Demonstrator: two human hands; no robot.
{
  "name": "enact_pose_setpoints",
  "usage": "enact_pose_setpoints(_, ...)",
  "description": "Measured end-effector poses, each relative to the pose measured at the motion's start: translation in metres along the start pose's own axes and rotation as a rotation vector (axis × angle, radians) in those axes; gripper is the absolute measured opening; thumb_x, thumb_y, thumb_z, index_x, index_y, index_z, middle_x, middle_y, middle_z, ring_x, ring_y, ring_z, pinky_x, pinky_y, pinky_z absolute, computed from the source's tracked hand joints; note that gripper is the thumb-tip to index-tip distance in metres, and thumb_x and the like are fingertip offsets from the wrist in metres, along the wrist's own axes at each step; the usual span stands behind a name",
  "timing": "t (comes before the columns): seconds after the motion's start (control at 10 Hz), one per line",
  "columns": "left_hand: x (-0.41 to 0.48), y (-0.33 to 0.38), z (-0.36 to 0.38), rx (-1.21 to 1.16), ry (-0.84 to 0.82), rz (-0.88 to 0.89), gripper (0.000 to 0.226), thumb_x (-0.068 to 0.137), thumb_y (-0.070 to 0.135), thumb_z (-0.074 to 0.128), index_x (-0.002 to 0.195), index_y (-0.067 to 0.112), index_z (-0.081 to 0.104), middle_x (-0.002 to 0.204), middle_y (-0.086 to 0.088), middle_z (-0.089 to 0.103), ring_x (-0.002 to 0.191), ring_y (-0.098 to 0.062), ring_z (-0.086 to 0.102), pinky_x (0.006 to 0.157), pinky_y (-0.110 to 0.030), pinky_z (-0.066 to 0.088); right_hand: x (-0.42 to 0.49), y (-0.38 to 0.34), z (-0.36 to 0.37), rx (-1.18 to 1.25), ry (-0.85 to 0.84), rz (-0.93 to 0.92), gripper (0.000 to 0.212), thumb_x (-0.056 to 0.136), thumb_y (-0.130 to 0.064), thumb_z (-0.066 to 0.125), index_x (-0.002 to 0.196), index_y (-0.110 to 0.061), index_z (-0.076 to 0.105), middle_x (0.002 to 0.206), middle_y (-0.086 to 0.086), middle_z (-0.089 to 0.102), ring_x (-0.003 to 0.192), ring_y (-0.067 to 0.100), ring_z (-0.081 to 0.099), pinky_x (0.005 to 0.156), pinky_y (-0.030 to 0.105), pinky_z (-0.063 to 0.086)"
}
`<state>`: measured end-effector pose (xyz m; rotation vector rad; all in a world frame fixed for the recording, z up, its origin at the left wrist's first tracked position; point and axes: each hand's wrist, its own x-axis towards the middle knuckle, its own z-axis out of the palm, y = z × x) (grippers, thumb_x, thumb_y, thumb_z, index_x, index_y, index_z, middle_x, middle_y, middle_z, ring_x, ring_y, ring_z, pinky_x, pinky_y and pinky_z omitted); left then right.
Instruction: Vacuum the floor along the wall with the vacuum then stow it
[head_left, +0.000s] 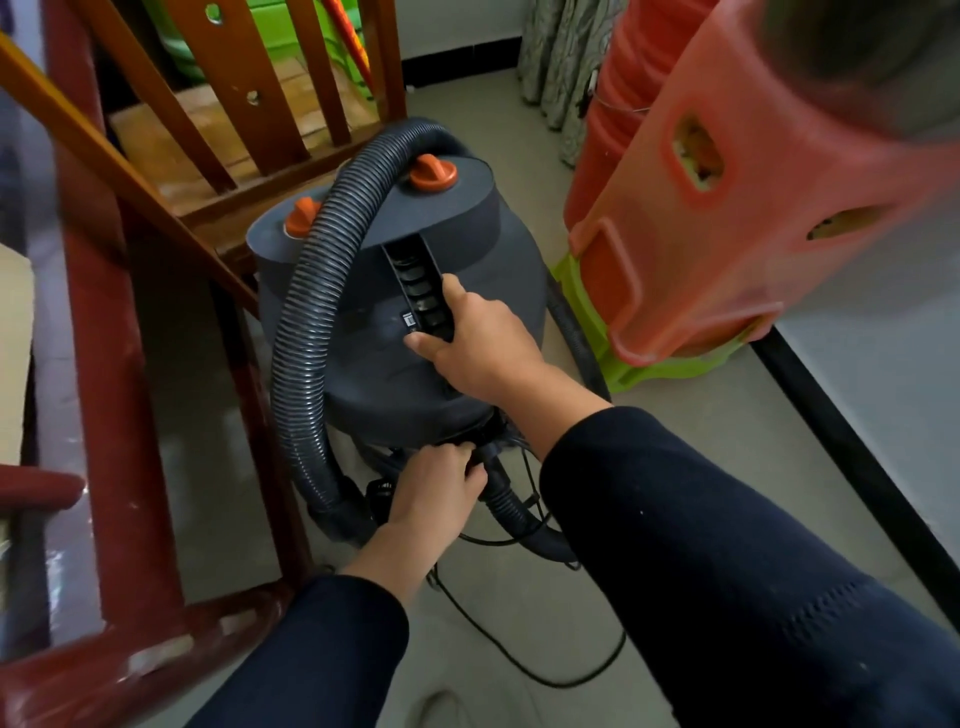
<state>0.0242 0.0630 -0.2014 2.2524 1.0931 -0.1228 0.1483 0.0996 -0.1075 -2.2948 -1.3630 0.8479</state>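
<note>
- Furniture of dark red wood (98, 322) stands at the left, just beside the vacuum.
- Ribbed grey hose (306, 291) loops up over the canister vacuum (363, 332), which sits on the tiled floor (691, 415) between the furniture and the stools.
- Left hand (434, 486) is low at the canister's base, fingers curled around the hose cuff (496, 470).
- Right hand (478, 343) clasps the slotted carry handle (421, 291) on top, thumb on one side and fingers on the other.
- Power cord (519, 670) trails loose across the floor below.
- Stacked plastic stools (727, 208) stand at the right, near the wall's black skirting (852, 452).
- Judging by the draped hose, this is the stowing step. Next the canister must be steadied in its gap and the cord gathered.
</note>
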Motion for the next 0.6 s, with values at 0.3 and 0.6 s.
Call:
enact_pose_setpoints(0.3, -0.027, -0.014, -0.033, -0.074, 0.190, 0.045, 0.029, 0.096, 0.020, 0.052, 0.121, 0.013, 0.066, 0.117, -0.002, 0.065, 0.110, -0.018, 0.058, 0.094, -0.030, 0.046, -0.017, -0.005, 0.010, -0.008, 0.099, 0.060, 0.056, 0.094, -0.046, 0.054, 0.139, -0.018, 0.036, 0.108, 0.005, 0.062, 0.100, 0.028, 0.058, 0.066, 0.033, 0.038)
enact_pose_setpoints(0.6, -0.004, -0.023, -0.081, 0.134, 0.250, 0.047, 0.051, 0.102, 0.027, 0.041, 0.149, 0.009, 0.033, 0.158, -0.010, 0.022, 0.147, -0.023, 0.013, 0.118, -0.032, 0.013, -0.070, 0.003, -0.021, 0.576, 0.306, 0.090, 0.055, 0.091, -0.042, 0.062, 0.139, -0.016, 0.052, 0.133, -0.002, 0.059, 0.120, 0.008, 0.055, 0.103, 0.031, 0.045)
